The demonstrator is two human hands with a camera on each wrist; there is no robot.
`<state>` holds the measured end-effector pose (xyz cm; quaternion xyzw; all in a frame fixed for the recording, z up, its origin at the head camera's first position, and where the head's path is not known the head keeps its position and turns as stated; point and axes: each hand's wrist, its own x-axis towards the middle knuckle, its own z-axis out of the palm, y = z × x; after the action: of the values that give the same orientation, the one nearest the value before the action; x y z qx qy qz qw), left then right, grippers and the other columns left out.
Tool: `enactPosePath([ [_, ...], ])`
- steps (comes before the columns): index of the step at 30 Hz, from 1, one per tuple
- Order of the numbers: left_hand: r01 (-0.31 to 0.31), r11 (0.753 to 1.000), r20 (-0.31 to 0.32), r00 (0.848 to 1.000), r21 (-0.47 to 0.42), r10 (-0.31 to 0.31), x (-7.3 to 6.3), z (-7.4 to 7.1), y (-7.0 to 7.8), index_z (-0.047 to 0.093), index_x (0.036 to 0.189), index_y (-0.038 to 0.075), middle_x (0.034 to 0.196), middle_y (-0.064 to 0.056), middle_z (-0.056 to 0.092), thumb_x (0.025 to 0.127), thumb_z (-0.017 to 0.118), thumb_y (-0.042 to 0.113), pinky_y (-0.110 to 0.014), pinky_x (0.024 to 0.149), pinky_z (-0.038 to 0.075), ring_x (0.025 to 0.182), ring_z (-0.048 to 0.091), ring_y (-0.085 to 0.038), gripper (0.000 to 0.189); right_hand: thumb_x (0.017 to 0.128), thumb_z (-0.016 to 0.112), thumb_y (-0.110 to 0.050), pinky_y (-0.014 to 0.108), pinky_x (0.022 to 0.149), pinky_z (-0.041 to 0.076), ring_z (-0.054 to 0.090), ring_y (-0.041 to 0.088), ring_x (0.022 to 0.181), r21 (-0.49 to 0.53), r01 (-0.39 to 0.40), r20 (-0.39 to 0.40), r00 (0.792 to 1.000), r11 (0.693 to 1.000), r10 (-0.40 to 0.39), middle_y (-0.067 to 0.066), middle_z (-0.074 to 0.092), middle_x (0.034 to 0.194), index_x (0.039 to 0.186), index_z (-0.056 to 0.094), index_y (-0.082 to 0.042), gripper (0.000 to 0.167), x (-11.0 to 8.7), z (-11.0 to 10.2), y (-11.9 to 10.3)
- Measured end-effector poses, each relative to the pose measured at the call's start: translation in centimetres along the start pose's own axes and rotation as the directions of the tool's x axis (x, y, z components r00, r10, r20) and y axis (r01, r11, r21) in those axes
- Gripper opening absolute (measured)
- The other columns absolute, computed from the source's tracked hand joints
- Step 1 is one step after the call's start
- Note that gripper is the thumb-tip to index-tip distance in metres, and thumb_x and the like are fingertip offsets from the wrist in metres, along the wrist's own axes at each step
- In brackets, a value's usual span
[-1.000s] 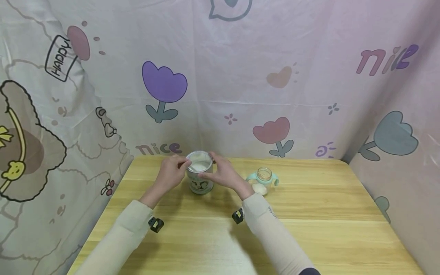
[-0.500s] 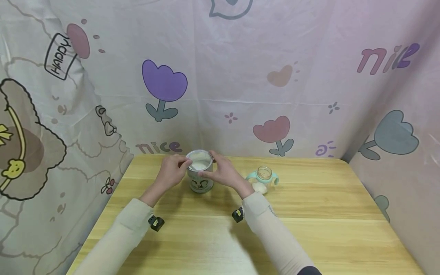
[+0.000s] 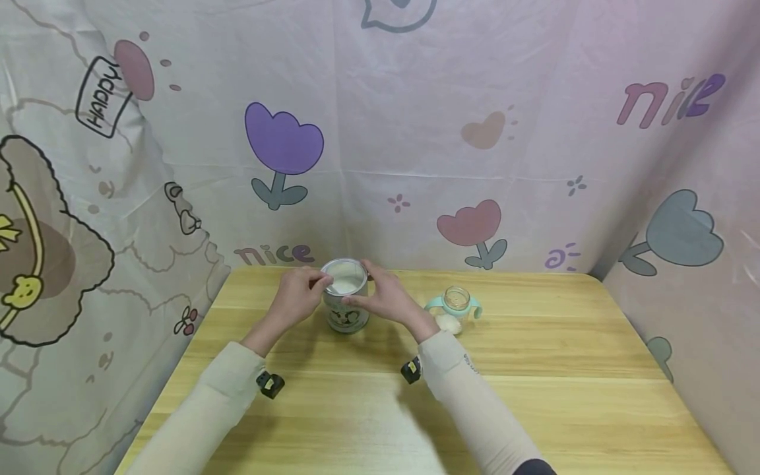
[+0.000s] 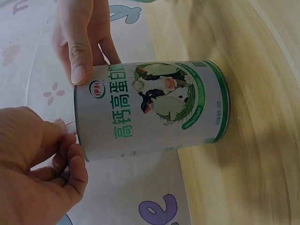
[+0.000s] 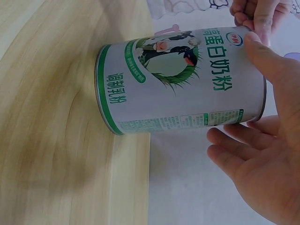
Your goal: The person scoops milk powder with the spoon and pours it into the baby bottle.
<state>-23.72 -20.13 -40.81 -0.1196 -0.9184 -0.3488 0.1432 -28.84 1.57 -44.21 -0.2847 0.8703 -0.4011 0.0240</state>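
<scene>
Wooden table [image 3: 380,409] | upright white can [image 4: 152,110], cow label [image 4: 164,93] | left fingers [image 4: 77,173] pinch rim [image 3: 344,259] | right fingers [image 5: 227,157] clasp can

Before you: pale wood-grain table [image 3: 564,349], grain and seams running 9 to 3 o'clock, soft sheen toward 6. On it, at your 11 o'clock: printed tin [image 3: 346,319], open-topped, upright, green band round base. At your 1 o'clock, apart from tin: clear bottle [image 3: 456,313], upright, mint-green collar and handles. White rounded form [image 3: 449,324] at bottle's 7 o'clock; inside or in front, you cannot tell.
</scene>
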Motion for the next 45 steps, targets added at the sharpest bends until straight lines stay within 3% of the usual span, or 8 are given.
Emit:
enactPosePath([
  [7,0.034,0.999,-0.033,0.999,-0.028,-0.035,-0.1,0.2,-0.3,0.079,0.107,-0.005,0.090,-0.018,0.077,0.103,0.068,0.011,-0.027,0.063,0.049,0.072,0.061,-0.020,0.020,0.089,0.083,-0.051,0.054,0.109,0.052,0.061,0.029,0.134,0.009,0.005,-0.001,1.000,1.000,-0.005,0.011,0.062,0.147,0.160,0.041,-0.016,0.090,-0.1,0.2,0.2],
  [14,0.139,0.988,-0.079,0.986,-0.070,-0.145,-0.2,0.0,-0.8,0.078,0.116,-0.001,0.104,-0.018,0.080,0.105,0.065,0.021,-0.042,0.079,0.060,0.092,0.072,-0.031,0.028,0.088,0.084,-0.051,0.056,0.111,0.051,0.061,0.030,0.135,0.016,-0.006,-0.011,1.000,1.000,0.007,0.011,0.061,0.149,0.161,0.038,-0.014,0.094,-0.2,0.2,0.2],
  [18,0.203,0.971,-0.094,0.972,-0.128,-0.215,-0.2,-0.2,-0.7,0.078,0.118,0.000,0.103,-0.019,0.080,0.105,0.065,0.022,-0.035,0.077,0.059,0.092,0.073,-0.030,0.028,0.088,0.084,-0.051,0.055,0.112,0.051,0.061,0.030,0.135,0.013,-0.004,-0.014,1.000,1.000,0.004,0.010,0.062,0.149,0.161,0.039,-0.015,0.093,-0.1,0.3,0.2],
  [23,0.276,0.944,-0.093,0.951,-0.184,-0.296,-0.1,-0.5,-0.5,0.077,0.119,-0.001,0.102,-0.020,0.079,0.105,0.066,0.024,-0.022,0.067,0.056,0.088,0.073,-0.029,0.031,0.088,0.084,-0.051,0.054,0.111,0.052,0.061,0.029,0.135,0.017,-0.008,-0.014,1.000,1.000,0.008,0.010,0.061,0.149,0.162,0.038,-0.015,0.094,-0.1,0.3,0.1],
  [28,0.319,0.920,-0.084,0.935,-0.227,-0.345,-0.1,-0.6,-0.7,0.077,0.120,0.000,0.104,-0.021,0.079,0.105,0.067,0.025,-0.020,0.065,0.057,0.089,0.076,-0.028,0.031,0.089,0.084,-0.050,0.053,0.111,0.052,0.062,0.029,0.134,0.016,0.001,-0.015,1.000,1.000,-0.001,0.009,0.062,0.149,0.161,0.040,-0.016,0.091,-0.1,0.2,0.1],
  [33,0.362,0.894,-0.071,0.917,-0.265,-0.392,0.0,-0.7,-0.9,0.078,0.119,0.002,0.103,-0.017,0.080,0.104,0.067,0.025,-0.018,0.065,0.055,0.080,0.073,-0.012,0.029,0.088,0.083,-0.051,0.054,0.111,0.052,0.061,0.029,0.135,0.021,-0.002,-0.014,1.000,1.000,0.003,0.009,0.061,0.150,0.161,0.040,-0.015,0.092,-0.1,0.2,0.1],
  [37,0.402,0.858,-0.053,0.896,-0.321,-0.440,-0.1,-0.9,-0.9,0.078,0.119,0.002,0.096,-0.009,0.081,0.104,0.067,0.023,-0.017,0.061,0.053,0.073,0.067,-0.002,0.028,0.088,0.084,-0.051,0.055,0.112,0.051,0.061,0.030,0.135,0.022,-0.007,-0.012,1.000,1.000,0.007,0.009,0.061,0.151,0.160,0.040,-0.016,0.091,-0.1,0.2,0.1],
  [45,0.448,0.776,0.001,0.866,-0.444,-0.500,-0.1,-1.6,-1.2,0.073,0.124,-0.004,0.091,-0.005,0.080,0.105,0.067,0.024,-0.016,0.062,0.054,0.070,0.067,0.001,0.034,0.088,0.084,-0.051,0.054,0.112,0.051,0.061,0.030,0.135,0.012,-0.018,-0.010,1.000,1.000,0.018,0.010,0.060,0.152,0.162,0.039,-0.015,0.094,0.0,0.2,0.1],
])
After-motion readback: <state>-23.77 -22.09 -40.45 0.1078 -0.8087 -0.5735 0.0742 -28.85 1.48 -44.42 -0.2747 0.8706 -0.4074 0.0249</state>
